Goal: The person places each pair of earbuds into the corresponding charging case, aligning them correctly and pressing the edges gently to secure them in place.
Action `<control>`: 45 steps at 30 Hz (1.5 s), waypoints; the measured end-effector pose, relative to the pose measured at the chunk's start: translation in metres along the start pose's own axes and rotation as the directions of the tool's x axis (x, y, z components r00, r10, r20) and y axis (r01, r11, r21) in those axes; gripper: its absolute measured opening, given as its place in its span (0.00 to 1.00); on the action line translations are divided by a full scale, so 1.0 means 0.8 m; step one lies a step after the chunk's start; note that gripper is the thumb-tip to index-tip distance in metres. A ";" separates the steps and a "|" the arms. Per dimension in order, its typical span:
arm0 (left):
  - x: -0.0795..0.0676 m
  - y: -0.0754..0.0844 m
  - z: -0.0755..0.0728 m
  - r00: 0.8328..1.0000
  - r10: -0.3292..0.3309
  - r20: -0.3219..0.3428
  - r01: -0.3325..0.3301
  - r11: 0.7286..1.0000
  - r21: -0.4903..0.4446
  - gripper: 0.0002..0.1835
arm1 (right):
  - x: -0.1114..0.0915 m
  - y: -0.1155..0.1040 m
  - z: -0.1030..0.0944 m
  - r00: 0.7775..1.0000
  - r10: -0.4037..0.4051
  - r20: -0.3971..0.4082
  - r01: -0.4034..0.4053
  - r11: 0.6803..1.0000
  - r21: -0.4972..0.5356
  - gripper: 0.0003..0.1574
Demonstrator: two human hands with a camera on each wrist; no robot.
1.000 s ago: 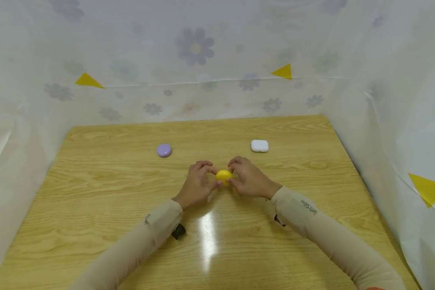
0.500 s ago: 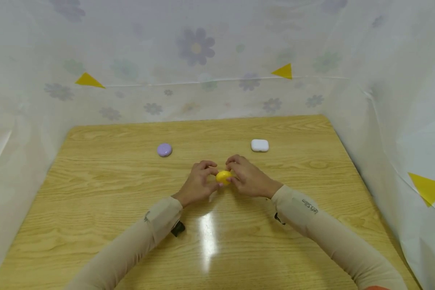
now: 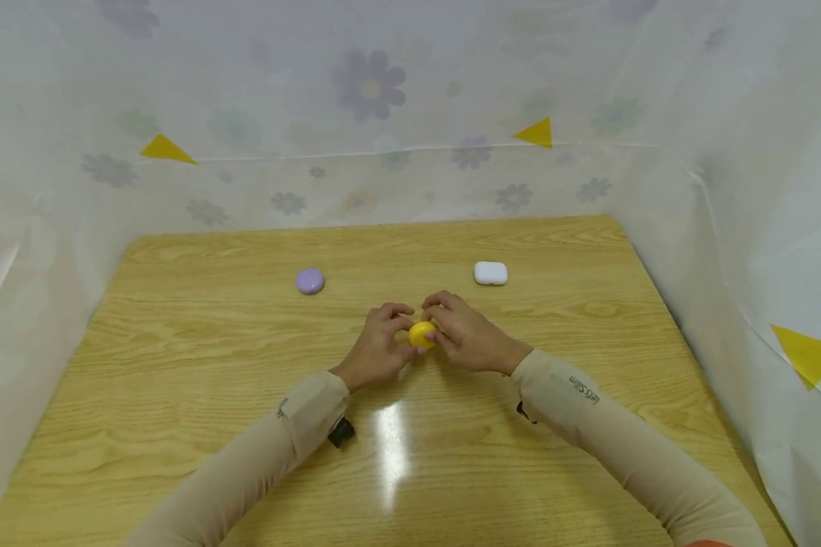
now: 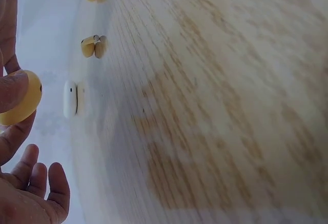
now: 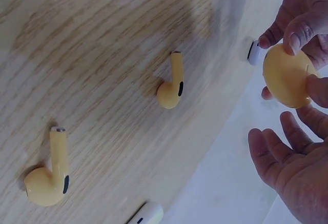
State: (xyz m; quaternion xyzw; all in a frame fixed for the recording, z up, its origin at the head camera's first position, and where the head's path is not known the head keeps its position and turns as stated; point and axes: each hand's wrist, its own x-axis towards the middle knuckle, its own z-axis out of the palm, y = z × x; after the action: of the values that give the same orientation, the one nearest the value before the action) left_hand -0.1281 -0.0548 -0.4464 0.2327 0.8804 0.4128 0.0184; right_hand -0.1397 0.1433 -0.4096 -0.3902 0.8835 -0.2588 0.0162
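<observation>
A small rounded yellow case, like an earbud charging case, is held between both hands above the middle of the table. From the left, my left hand pinches it with thumb and index finger. My right hand pinches the other side, its thumb across the near face. The case looks closed in the right wrist view, with a thin line at one side. Two yellow earbuds lie apart on the table there, one earbud farther off and another earbud nearer. I cannot make them out in the head view.
A round purple case lies at the back left of the wooden table. A white earbud case sits at the back right. Flower-printed sheeting encloses the back and sides. A dark strap piece hangs at the left wrist.
Fingers of my right hand have shifted slightly left over the yellow case, its thumb covering more of the face. My left hand has edged right. The cases on the table stay put.
</observation>
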 end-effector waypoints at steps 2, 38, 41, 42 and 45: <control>0.000 0.000 0.000 1.000 -0.001 -0.005 0.001 1.000 0.002 0.13 | 0.000 0.000 0.000 1.000 0.003 0.002 -0.003 1.000 0.009 0.07; 0.001 -0.001 0.002 0.999 -0.019 -0.045 0.016 0.998 -0.053 0.13 | 0.008 0.013 -0.011 0.993 0.115 0.015 -0.115 0.990 0.081 0.18; 0.001 -0.002 0.001 0.998 -0.033 -0.048 0.030 0.998 -0.058 0.14 | 0.005 0.015 -0.017 0.983 0.184 -0.021 -0.181 0.977 0.115 0.20; 0.001 -0.002 0.000 0.998 -0.039 -0.048 0.036 0.998 -0.056 0.14 | 0.004 0.016 -0.020 0.979 0.203 -0.036 -0.198 0.973 0.120 0.19; 0.002 -0.002 -0.003 0.997 -0.047 -0.056 0.045 0.998 -0.039 0.15 | 0.001 0.018 -0.028 0.969 0.229 -0.095 -0.220 0.970 0.102 0.17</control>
State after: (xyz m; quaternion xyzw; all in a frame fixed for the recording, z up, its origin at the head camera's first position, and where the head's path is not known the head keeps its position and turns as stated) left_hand -0.1304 -0.0570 -0.4462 0.2000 0.8778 0.4352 0.0072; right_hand -0.1554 0.1609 -0.3971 -0.2722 0.9089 -0.3154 0.0161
